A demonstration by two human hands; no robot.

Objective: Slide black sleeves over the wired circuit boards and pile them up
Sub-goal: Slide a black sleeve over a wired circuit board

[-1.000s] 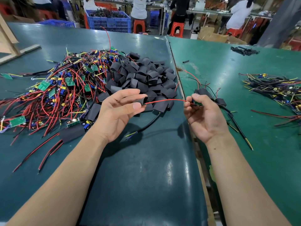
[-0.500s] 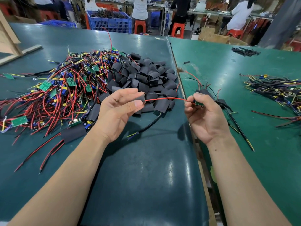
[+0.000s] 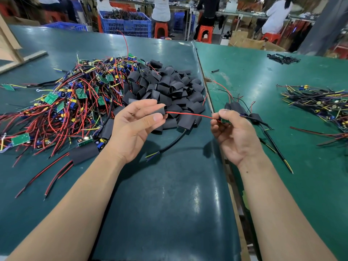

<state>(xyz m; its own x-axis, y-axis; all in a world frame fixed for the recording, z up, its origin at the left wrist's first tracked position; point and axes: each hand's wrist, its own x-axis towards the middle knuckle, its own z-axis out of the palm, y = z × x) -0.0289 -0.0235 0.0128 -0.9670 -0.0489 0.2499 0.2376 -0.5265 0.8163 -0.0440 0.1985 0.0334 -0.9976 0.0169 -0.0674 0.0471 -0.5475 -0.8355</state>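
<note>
My left hand (image 3: 134, 125) pinches a black sleeve (image 3: 161, 108) between thumb and fingers. A red wire (image 3: 189, 115) runs out of the sleeve's mouth to my right hand (image 3: 232, 129), which grips a small green circuit board (image 3: 224, 120) with its wires. A heap of loose black sleeves (image 3: 165, 87) lies just beyond my hands. To its left spreads a big tangle of wired boards (image 3: 71, 102) with red and black leads. A small pile of sleeved boards (image 3: 240, 108) lies right behind my right hand.
Two green-topped tables meet at a seam (image 3: 209, 95) between my hands. Another bundle of wired parts (image 3: 318, 102) lies at the right. Blue crates (image 3: 126, 25), red stools and several people fill the background. A wooden frame (image 3: 11, 48) stands at the far left.
My hands have drawn slightly apart, and the red wire between sleeve and board now shows longer. The sleeve's open end has become visible at my left fingertips.
</note>
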